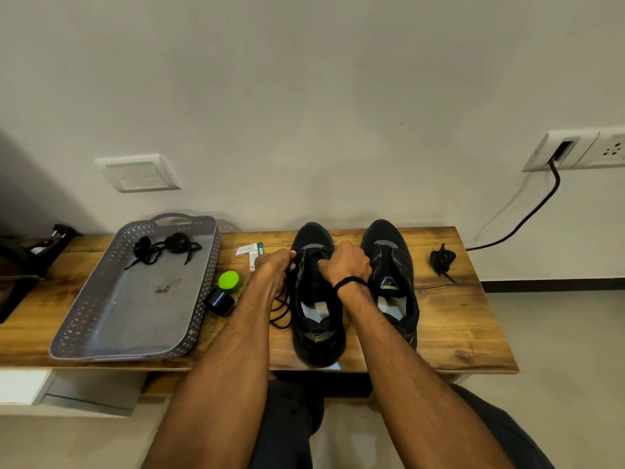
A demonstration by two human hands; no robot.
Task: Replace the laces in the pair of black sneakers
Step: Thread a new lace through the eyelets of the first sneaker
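Two black sneakers stand side by side on the wooden table, toes toward the wall. Both my hands work at the eyelets of the left sneaker (316,319). My left hand (275,265) pinches a black lace (281,308) that hangs in loops down the shoe's left side. My right hand (346,264) grips the lace area on the shoe's right side; what its fingers hold is hidden. The right sneaker (394,275) shows no lace. A bundled black lace (442,260) lies to its right. Loose black laces (165,250) lie in the grey tray.
The grey perforated tray (111,333) takes up the table's left part. Between tray and shoes lie a green-capped black bottle (224,292) and a small box (249,251). A black cable (527,218) runs from a wall socket. Dark equipment (23,262) sits at far left.
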